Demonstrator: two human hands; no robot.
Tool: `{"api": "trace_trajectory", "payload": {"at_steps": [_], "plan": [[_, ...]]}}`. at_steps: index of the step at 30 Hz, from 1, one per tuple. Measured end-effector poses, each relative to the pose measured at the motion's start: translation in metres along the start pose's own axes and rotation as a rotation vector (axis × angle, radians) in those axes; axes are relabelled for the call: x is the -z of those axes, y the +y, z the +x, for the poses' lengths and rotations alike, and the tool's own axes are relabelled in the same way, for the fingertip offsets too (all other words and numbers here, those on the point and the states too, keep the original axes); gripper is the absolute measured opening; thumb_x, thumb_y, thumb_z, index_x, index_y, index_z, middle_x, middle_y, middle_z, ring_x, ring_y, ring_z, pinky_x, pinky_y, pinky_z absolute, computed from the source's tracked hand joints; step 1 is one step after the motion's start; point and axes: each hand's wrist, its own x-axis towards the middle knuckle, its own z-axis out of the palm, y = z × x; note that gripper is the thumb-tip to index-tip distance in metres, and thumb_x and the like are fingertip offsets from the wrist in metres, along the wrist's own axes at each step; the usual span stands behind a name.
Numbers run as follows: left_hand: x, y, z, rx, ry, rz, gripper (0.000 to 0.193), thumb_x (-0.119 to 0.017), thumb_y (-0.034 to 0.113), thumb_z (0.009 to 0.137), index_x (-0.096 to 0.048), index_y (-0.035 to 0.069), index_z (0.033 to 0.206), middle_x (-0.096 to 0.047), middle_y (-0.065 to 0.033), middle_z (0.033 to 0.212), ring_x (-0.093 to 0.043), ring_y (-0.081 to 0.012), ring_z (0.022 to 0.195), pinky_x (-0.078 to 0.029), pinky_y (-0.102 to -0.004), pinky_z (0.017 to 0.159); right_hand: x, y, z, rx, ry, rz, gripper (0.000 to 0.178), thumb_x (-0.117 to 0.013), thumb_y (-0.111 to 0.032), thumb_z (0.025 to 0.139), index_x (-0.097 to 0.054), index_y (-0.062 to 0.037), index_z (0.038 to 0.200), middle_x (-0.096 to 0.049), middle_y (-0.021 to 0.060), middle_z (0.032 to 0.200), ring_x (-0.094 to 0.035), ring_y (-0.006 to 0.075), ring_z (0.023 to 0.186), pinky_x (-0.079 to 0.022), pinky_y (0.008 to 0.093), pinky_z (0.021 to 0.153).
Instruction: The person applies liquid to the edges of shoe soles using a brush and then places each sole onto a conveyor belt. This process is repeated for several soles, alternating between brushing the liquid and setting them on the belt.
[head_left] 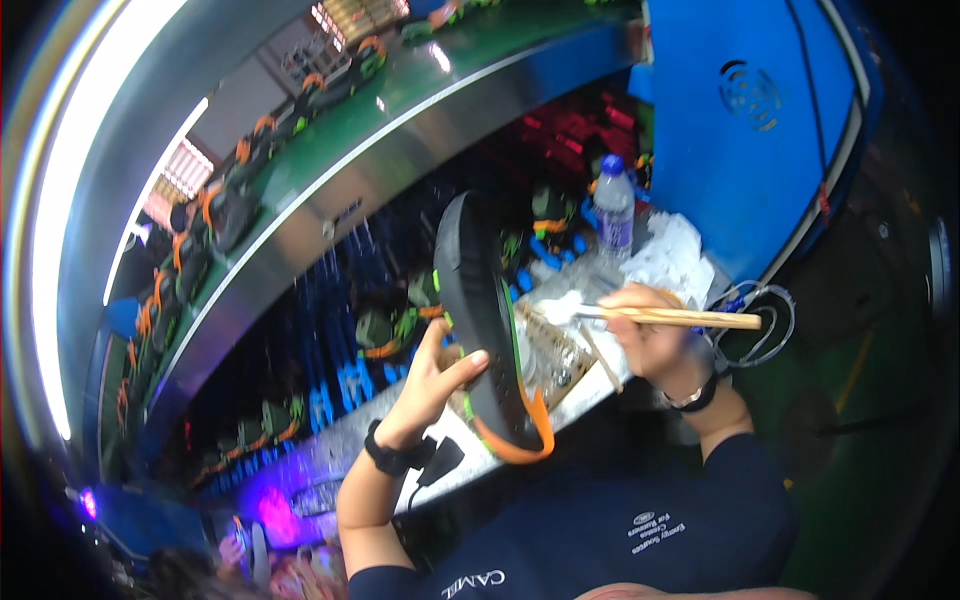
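Left and right hands at work on a shoe beside a conveyor. The left forearm rises from the lower edge, its elbow bent, a black band (393,455) about the wrist; the left hand (437,385) is partly spread and grips the black shoe (473,300) by its left side, the thumb lying across the dark, elongated face, one finger extended upward along the edge, and the remaining fingers mostly hidden from view. The shoe is held up in front of the bench (592,402), slightly left of the right hand, its narrow end uppermost and its orange trim (525,445) at the lower end. The right forearm enters from the lower right and bends upward, a dark band with a bright edge at the wrist; the right hand (645,335) is closed around a brush (705,318), whose pale wooden handle projects to the right and whose white head (562,308) points left, toward the shoe; from this angle, contact between head and shoe cannot be judged. Below the brush, a shallow tray (570,368) lies on the bench. Behind the right hand lies crumpled white material (670,258), with a purple-capped bottle (614,212) standing just beside it.
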Motion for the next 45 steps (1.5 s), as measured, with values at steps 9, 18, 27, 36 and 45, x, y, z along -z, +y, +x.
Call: {"api": "trace_trajectory", "payload": {"at_steps": [9, 18, 27, 36, 45], "plan": [[-0.076, 0.188, 0.160, -0.087, -0.490, -0.212, 0.032, -0.044, 0.025, 0.082, -0.052, 0.003, 0.104, -0.059, -0.0104, 0.096, -0.058, -0.0167, 0.085, -0.047, -0.0264, 0.071, 0.096, 0.002, -0.082, -0.348, 0.573, -0.001, 0.011, -0.051, -0.007, 0.081, -0.052, 0.0018, 0.088, -0.050, 0.0034, 0.067, -0.042, 0.0044, 0.054, -0.034, 0.0161, 0.048], [0.083, 0.270, 0.329, -0.094, 0.390, 1.393, 0.025, -0.054, 0.019, 0.075, -0.057, -0.004, 0.085, -0.059, -0.0184, 0.071, -0.061, -0.0206, 0.058, -0.049, -0.0327, 0.046, 0.113, 0.022, -0.108, -0.426, 0.762, -0.142, 0.012, -0.045, -0.010, 0.084, -0.049, 0.0004, 0.086, -0.041, -0.0014, 0.058, -0.032, 0.0022, 0.045, -0.024, 0.0157, 0.041], [0.196, 0.263, 0.345, 0.261, 0.577, 1.658, 0.046, -0.048, 0.038, 0.081, -0.054, -0.003, 0.098, -0.059, -0.0193, 0.071, -0.059, -0.0257, 0.053, -0.047, -0.0377, 0.048, 0.130, 0.049, -0.096, -0.461, 0.808, -0.214, 0.013, -0.045, -0.011, 0.085, -0.050, 0.0012, 0.085, -0.040, -0.0012, 0.057, -0.032, 0.0024, 0.045, -0.024, 0.0163, 0.041], [0.180, 0.252, 0.356, -0.001, 0.972, 0.943, 0.012, -0.049, -0.001, 0.071, -0.054, -0.012, 0.070, -0.059, -0.0181, 0.063, -0.062, -0.0275, 0.056, -0.052, -0.0346, 0.047, 0.125, 0.049, -0.096, -0.526, 0.834, -0.225, 0.014, -0.046, -0.011, 0.084, -0.051, 0.0016, 0.085, -0.043, -0.0005, 0.058, -0.033, 0.0023, 0.045, -0.025, 0.0161, 0.041], [0.066, 0.296, 0.158, -0.261, 0.538, 1.761, 0.042, -0.064, 0.014, 0.058, -0.054, -0.001, 0.096, -0.054, -0.0168, 0.090, -0.053, -0.0256, 0.088, -0.042, -0.0317, 0.075, 0.108, 0.063, -0.079, -0.503, 0.682, -0.021, 0.013, -0.046, -0.009, 0.083, -0.050, 0.0022, 0.088, -0.044, 0.0009, 0.059, -0.038, 0.0043, 0.049, -0.030, 0.0173, 0.046]]}}
